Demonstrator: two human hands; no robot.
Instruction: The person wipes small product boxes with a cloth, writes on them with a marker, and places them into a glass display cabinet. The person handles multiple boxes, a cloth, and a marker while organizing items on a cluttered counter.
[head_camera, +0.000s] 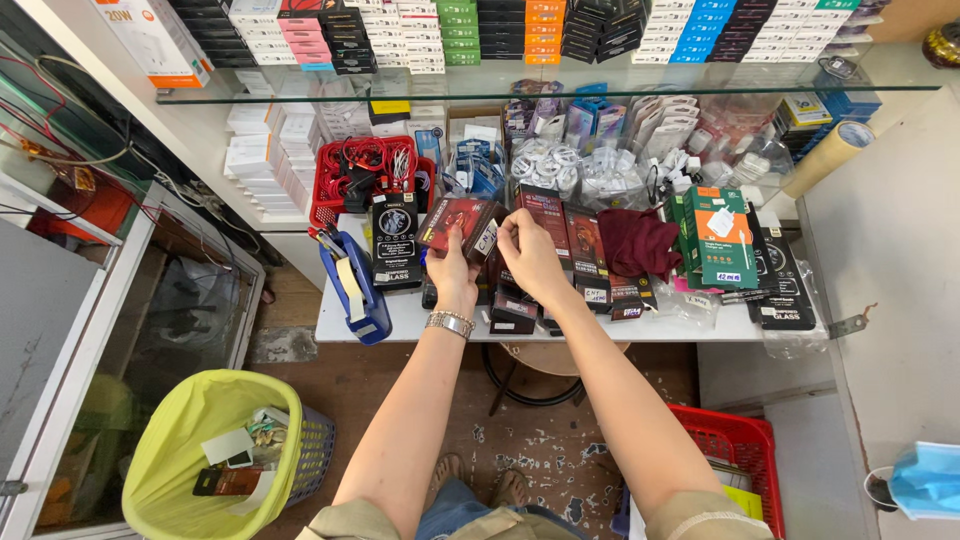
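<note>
Red flat package (462, 222) held up; green boxes (718, 238) right.

A flat dark-red packet (462, 222), tilted, is held above the white table's stacked packets.

Both bare forearms reach forward and upward from the bottom of the view, converging so that the 2 hands sit close together near the middle. The left hand (452, 268) is seen from the back, wrist straight, with a metal watch band (449, 322) around the wrist; its thumb and fingers are pinched together at the top, closed on something flat. The right hand (528, 255) lies just beside it, slightly higher, its back turned to the camera and its wrist bent a little inward; the fingers curl down and the thumb meets the fingertips in a pinch. The right forearm runs diagonally from the lower right, the left one rises more steeply. Short light sleeves show at both upper arms.
</note>
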